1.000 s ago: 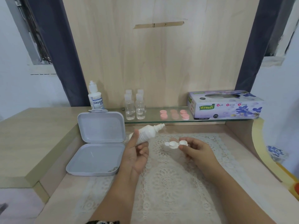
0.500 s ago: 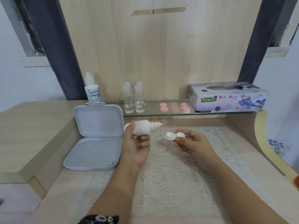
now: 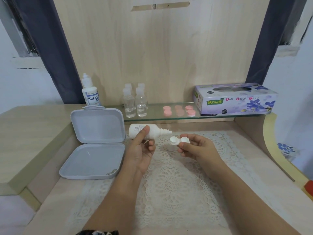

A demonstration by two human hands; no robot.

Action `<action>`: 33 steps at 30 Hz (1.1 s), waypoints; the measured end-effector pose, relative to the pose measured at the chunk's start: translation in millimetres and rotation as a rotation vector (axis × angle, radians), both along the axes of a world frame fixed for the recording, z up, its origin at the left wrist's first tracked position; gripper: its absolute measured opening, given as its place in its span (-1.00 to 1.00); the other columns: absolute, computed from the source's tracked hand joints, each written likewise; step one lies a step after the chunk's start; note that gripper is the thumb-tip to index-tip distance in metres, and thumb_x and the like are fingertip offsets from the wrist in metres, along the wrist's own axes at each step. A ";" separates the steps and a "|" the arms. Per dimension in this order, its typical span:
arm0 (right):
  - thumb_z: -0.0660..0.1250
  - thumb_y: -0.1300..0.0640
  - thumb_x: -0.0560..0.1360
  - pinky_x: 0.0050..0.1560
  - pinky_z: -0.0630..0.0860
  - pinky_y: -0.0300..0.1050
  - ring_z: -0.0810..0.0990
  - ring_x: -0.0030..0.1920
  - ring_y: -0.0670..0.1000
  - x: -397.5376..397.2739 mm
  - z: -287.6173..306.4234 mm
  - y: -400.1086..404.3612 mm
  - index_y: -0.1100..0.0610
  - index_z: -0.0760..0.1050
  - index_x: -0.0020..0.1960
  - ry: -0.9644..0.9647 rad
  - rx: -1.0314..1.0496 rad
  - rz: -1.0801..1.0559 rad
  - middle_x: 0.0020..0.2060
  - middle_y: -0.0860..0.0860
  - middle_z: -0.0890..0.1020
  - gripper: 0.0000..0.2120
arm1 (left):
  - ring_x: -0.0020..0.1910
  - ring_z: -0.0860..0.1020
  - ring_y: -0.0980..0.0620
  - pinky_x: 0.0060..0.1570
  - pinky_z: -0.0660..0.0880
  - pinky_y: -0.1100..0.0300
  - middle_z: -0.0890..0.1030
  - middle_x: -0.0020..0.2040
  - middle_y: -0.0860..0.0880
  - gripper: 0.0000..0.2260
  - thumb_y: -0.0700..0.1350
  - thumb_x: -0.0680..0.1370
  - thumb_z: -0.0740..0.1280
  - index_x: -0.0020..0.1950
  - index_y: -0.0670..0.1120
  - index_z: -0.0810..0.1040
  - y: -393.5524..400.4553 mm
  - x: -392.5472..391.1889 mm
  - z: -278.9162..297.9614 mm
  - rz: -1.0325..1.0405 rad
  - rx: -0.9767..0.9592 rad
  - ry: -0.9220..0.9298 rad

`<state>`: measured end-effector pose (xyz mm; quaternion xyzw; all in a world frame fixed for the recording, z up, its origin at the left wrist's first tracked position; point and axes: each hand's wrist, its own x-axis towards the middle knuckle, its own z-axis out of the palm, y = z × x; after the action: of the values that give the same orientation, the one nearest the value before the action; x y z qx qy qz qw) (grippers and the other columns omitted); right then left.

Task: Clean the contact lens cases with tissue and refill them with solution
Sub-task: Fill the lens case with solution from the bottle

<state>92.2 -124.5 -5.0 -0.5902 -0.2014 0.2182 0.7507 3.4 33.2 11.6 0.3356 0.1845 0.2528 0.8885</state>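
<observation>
Your left hand (image 3: pixel 140 153) has its grip clamped on a white bottle (image 3: pixel 147 133), thumb over the label and fingers curled beneath. The bottle lies almost level above the surface (image 3: pixel 50 209), its bare nozzle pointing right, just beside the case (image 3: pixel 179 140) but not touching it.

Your right hand (image 3: pixel 197 150) pinches that white case at its near edge, grip closed on it, holding it up over the lace mat (image 3: pixel 177 187). Both of its 2 wells face up and are uncapped. You cannot tell from here whether either holds liquid.

Left of your hands, a grey box (image 3: pixel 94 143) lies on the surface with its lid standing open; something small lies in its near right corner, too blurred to name.

Behind, a glass shelf (image 3: pixel 159 117) carries 4 clear vials (image 3: pixel 135 102) in a tight group. Right of the vials sit 6 pink caps (image 3: pixel 179 110) in 2 rows. A tissue box (image 3: pixel 235 99), printed with purple flowers, stands at the shelf's right end.

A second bottle (image 3: pixel 90 92), labelled DREAM EYE, stands upright behind the grey box, capped.

A patterned sleeve (image 3: pixel 97 232) shows at the frame's bottom edge, on your left arm.
</observation>
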 end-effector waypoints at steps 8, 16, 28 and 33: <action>0.41 0.40 0.43 -0.27 0.61 -0.22 0.65 -0.32 0.01 -0.2 1.5 -0.4 0.33 0.54 0.13 0.020 0.010 0.011 -0.25 0.17 0.67 -0.72 | -0.53 0.38 0.13 -0.57 0.30 0.34 0.57 -0.33 -0.04 -0.80 -0.14 0.36 0.44 -0.07 -0.12 0.51 0.3 -2.8 2.3 0.019 0.176 -0.019; 0.40 0.40 0.43 -0.27 0.61 -0.24 0.65 -0.32 0.00 -1.4 1.8 -1.1 0.32 0.54 0.14 0.024 0.003 0.029 -0.24 0.18 0.67 -0.72 | -0.53 0.39 0.12 -0.57 0.29 0.32 0.57 -0.33 -0.04 -0.82 -0.20 0.42 0.41 -0.03 -0.13 0.48 -1.5 -2.5 2.0 0.026 0.237 -0.026; 0.40 0.40 0.44 -0.29 0.60 -0.25 0.65 -0.32 0.00 -2.6 2.9 -0.9 0.32 0.54 0.13 0.026 -0.004 0.039 -0.24 0.20 0.66 -0.74 | -0.53 0.38 0.12 -0.58 0.28 0.32 0.56 -0.34 -0.05 -0.77 -0.15 0.31 0.43 -0.08 -0.11 0.49 -4.0 -4.7 5.0 0.026 0.259 -0.035; 0.40 0.40 0.43 -0.29 0.60 -0.25 0.65 -0.33 0.00 -2.9 3.7 -0.6 0.32 0.54 0.12 0.034 -0.002 0.041 -0.24 0.21 0.66 -0.73 | -0.54 0.39 0.12 -0.58 0.29 0.31 0.57 -0.35 -0.04 -0.74 -0.15 0.31 0.43 -0.05 -0.12 0.48 -4.2 -4.5 5.6 0.033 0.265 -0.030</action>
<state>89.4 -125.1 -1.3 -0.5830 -0.2007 0.2437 0.7487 -1.1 29.0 17.2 0.4431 0.1419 0.2944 0.8348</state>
